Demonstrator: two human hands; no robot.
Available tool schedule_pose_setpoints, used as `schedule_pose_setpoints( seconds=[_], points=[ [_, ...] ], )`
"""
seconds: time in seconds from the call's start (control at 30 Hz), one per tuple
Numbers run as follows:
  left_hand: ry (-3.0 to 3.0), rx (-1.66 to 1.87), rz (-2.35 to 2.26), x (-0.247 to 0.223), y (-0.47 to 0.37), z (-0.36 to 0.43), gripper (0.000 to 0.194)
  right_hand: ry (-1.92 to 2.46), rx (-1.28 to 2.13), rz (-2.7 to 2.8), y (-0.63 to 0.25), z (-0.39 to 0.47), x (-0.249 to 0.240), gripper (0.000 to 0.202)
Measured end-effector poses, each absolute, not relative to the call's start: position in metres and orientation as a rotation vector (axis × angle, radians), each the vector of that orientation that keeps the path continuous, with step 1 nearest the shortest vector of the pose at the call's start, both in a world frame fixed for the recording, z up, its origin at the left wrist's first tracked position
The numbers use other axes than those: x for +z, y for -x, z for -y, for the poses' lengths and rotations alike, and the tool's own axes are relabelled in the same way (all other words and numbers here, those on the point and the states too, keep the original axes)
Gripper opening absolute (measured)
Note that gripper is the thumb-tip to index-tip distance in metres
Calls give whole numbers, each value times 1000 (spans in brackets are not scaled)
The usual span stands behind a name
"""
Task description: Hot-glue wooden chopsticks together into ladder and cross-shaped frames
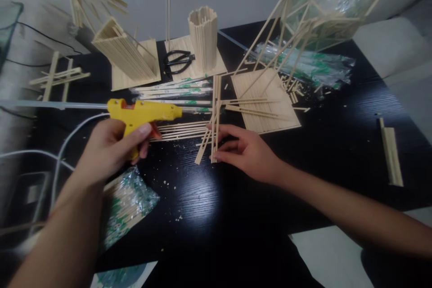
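My left hand (116, 144) is wrapped round the handle of a yellow hot glue gun (143, 111), its nozzle pointing right and a long glue stick (64, 105) running out of its back. In my right hand (248, 150) is a pair of thin wooden chopsticks (215, 119), pinched between thumb and fingers and held nearly upright. Another short pair of sticks (203, 146) lies slanted just left of them. Behind, a row of loose sticks (185, 130) lies side by side on the black table (236, 220).
Two stick-built holders (204, 40) (126, 51) stand at the back, with black pliers (178, 60) between. A stick frame (310, 9) rises at the right from a flat stick panel (266, 103). Plastic-wrapped chopsticks (128, 202) lie near my left forearm. A white cord (62, 153) curves at the left.
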State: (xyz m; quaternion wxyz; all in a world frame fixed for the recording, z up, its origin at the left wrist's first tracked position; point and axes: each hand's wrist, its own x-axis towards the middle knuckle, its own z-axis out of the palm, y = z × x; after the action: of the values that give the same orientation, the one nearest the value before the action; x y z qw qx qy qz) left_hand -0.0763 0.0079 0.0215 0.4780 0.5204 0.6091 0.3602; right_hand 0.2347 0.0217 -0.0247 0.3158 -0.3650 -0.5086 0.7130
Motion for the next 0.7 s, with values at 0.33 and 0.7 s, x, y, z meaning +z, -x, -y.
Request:
schedule_pose_setpoints(
  seconds=[0.33, 0.7],
  points=[
    [-1427, 549, -2000, 15, 62, -21, 63, 963, 1854, 1281, -234, -27, -24, 61],
    [-1305, 599, -1996, 20, 53, -28, 49, 918, 1830, 1262, -233, -29, -30, 60]
  ],
)
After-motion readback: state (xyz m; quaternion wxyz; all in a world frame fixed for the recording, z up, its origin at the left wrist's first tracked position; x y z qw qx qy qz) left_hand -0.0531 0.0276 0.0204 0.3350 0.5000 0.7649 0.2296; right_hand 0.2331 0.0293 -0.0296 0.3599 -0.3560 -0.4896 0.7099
